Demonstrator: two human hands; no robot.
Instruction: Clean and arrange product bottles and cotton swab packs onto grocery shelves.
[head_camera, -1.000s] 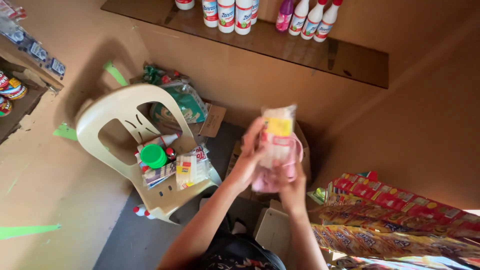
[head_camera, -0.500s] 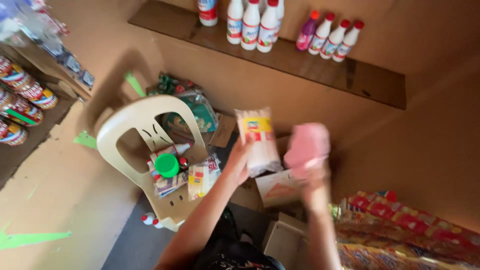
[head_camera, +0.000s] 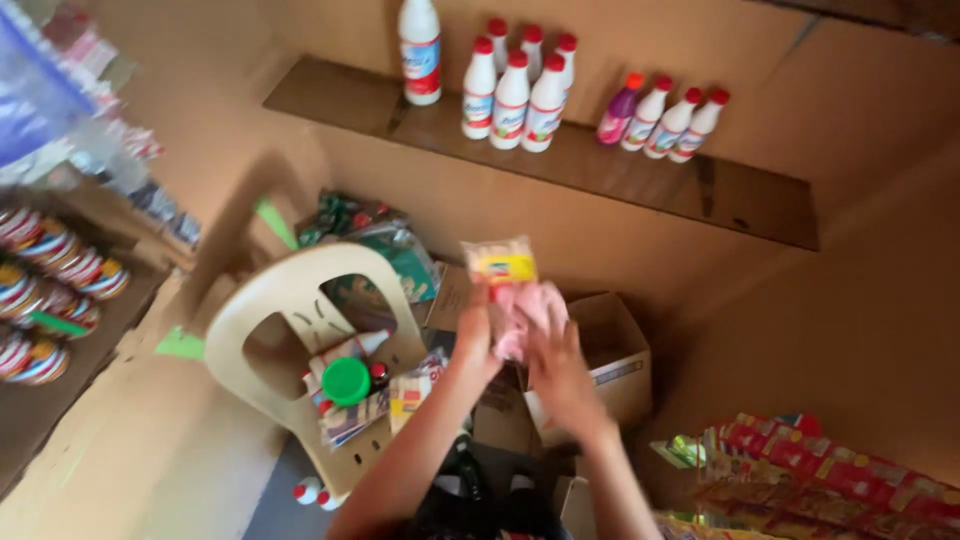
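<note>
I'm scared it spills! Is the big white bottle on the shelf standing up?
Yes. The big white bottle stands upright on the shelf, cap on top.

Warm, dim indoor light; the whole frame is soft with motion blur, heaviest at the left edge.

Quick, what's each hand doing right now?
Left hand: closed on the clear packet with the yellow label.
Right hand: on the pink cloth, fingers spread; grip cannot be told through the blur.

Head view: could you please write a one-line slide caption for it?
Left hand holds a small packet, right hand a pink cloth, above a plastic chair piled with goods.
</note>
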